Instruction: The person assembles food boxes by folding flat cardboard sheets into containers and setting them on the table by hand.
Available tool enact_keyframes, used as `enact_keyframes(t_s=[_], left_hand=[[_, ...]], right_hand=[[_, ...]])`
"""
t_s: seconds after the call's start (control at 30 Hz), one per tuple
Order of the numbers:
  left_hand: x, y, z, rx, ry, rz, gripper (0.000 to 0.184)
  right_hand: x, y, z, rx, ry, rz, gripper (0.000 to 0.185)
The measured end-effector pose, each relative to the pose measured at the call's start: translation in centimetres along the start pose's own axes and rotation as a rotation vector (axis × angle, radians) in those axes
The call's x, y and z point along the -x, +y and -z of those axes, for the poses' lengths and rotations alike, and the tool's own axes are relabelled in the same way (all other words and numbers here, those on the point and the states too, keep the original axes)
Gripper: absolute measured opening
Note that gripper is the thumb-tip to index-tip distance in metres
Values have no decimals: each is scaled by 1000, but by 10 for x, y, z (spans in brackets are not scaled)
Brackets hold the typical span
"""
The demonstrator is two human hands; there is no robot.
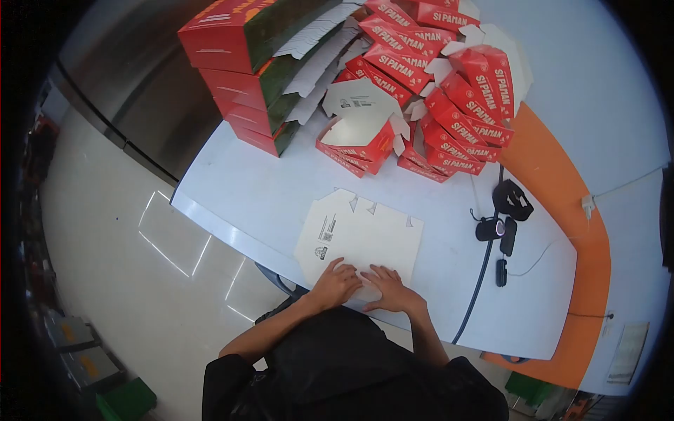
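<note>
A flat, unfolded cardboard box blank (372, 231) lies pale side up at the near edge of the white table. It has small printed marks on its left part and cut slots along its far side. My left hand (335, 284) rests on its near edge, fingers stretched out over the card. Close beside it, my right hand (387, 289) lies on the same edge with the fingers spread and the thumb apart. Neither hand grips anything that I can see.
Folded red cartons (467, 112) are piled at the far side of the table (246, 189). Left of them stands a stack of red boxes (232, 91). A black cable (481, 281), a black strap (512, 200) and small black devices (489, 229) lie to the right.
</note>
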State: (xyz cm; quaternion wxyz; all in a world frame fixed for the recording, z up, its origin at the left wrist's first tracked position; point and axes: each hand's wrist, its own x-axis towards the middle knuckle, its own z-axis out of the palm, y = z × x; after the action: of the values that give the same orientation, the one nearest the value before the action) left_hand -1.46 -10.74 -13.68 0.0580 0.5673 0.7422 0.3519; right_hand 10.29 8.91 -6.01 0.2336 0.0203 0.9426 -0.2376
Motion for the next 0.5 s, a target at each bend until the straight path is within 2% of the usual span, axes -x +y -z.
enact_keyframes(t_s=[0.1, 0.2, 0.3, 0.4, 0.5], left_hand=[[-21, 4, 32, 85, -30, 65, 13], [-27, -4, 42, 195, -90, 98, 13], [-24, -8, 44, 216, -146, 108, 16], [-15, -9, 42, 221, -189, 155, 20], [-1, -13, 33, 244, -162, 180, 24]], right_hand=[[-7, 29, -29, -310, 229, 118, 45], [8, -5, 16, -582, 160, -127, 24], [-2, 4, 9, -516, 189, -84, 21], [-10, 2, 5, -497, 197, -193, 20], [-19, 12, -14, -545, 258, -202, 21]])
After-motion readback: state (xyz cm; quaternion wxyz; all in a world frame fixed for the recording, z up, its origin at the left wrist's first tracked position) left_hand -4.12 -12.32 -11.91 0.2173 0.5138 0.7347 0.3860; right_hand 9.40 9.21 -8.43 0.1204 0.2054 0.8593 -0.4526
